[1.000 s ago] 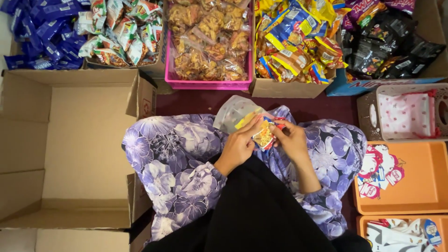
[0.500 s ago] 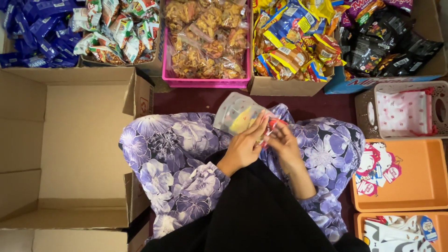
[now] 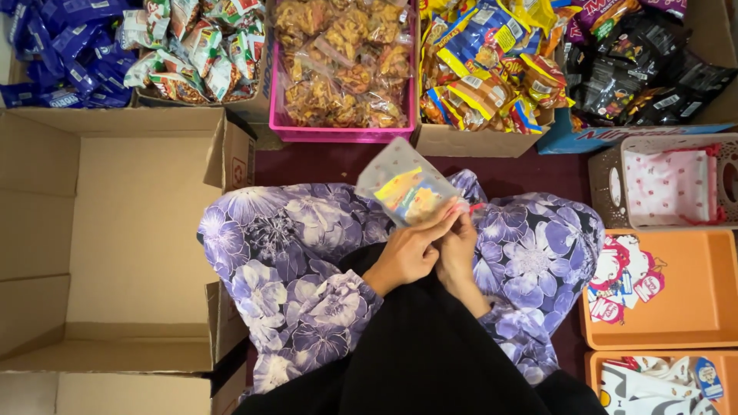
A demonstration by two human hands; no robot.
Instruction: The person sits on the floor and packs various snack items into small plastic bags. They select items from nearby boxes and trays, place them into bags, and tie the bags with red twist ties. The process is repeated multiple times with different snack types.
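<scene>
A small translucent pouch (image 3: pixel 402 187) with colourful snack packets inside is held up over my lap, tilted to the left. My left hand (image 3: pixel 411 250) pinches its lower edge from the left. My right hand (image 3: pixel 459 242) grips the same edge from the right, fingers pressed close to the left hand's. Both hands rest above my purple flowered skirt (image 3: pixel 284 238).
An open cardboard box (image 3: pixel 115 230) lies at my left. Ahead stand a pink basket of clear snack bags (image 3: pixel 342 134), boxes of mixed packets (image 3: pixel 484 77) and dark packets (image 3: pixel 638 77). At the right are a beige basket with dotted pouches (image 3: pixel 661 184) and orange trays with tags (image 3: pixel 676 292).
The colourful packet that my fingers held at the pouch's mouth now lies inside it. The pouch has lifted and turned, and my hands have closed together at its lower edge.
</scene>
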